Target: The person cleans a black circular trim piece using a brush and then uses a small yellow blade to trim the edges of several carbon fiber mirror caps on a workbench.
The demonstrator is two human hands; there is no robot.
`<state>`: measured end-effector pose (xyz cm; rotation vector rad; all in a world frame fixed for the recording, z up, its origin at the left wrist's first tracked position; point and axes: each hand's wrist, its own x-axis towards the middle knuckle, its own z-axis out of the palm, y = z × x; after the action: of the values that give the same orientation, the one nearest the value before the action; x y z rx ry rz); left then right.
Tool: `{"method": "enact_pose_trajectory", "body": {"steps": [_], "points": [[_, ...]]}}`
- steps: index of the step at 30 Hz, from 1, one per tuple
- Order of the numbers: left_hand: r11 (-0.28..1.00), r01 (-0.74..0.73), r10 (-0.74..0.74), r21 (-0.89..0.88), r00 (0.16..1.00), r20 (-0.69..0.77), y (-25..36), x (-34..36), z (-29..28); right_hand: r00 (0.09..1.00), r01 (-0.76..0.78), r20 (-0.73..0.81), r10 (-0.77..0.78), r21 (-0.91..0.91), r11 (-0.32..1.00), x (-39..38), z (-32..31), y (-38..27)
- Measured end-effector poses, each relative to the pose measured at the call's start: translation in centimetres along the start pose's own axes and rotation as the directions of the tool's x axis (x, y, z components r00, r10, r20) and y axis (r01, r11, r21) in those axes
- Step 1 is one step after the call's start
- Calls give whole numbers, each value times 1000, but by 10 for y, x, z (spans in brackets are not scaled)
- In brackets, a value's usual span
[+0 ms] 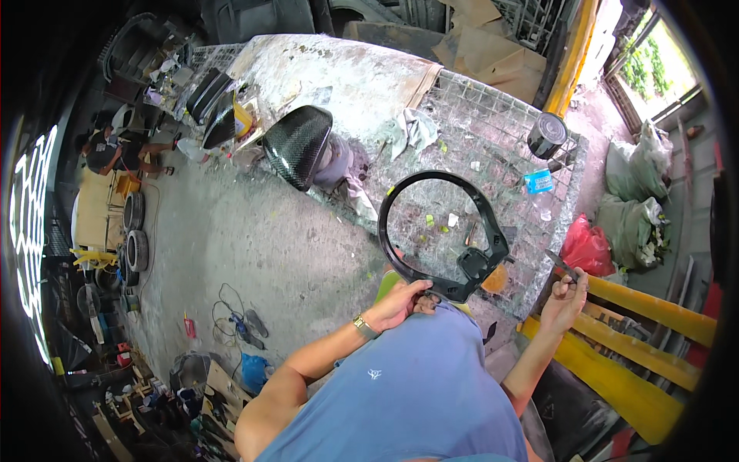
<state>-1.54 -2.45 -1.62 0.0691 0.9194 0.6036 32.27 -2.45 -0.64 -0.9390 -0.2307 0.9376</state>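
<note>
The left hand (406, 302) grips a black ring (454, 289) over the table (527, 215) edge; the right hand (564, 302) pinches a thin dark tool (563, 266) near its side; wide floor (246, 246) spreads left

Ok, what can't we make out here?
All in the head view:
Left hand: fingers partly hidden behind the black ring-shaped frame.
Right hand: its thin dark tool is too small to identify.
Red plastic bag: contents hidden by its plastic.
Distant person: too small for finger detail.
</note>
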Motion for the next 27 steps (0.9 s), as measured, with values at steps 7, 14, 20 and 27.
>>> {"method": "enact_pose_trajectory", "body": {"steps": [7,14,20,27], "points": [[999,-31,31,23,999,14,-7,5,-5,999,-11,38,11,17,1000,-1,-10,1],[998,-24,28,53,997,-65,-13,5,-2,1000,9,5,-9,14,1000,1,-19,0],[968,-219,230,123,969,-87,-10,10,-3,998,-3,58,2,14,1000,4,-24,3],[945,-274,298,178,946,-125,-9,16,-10,999,-23,36,22,29,999,10,-18,6]]}}
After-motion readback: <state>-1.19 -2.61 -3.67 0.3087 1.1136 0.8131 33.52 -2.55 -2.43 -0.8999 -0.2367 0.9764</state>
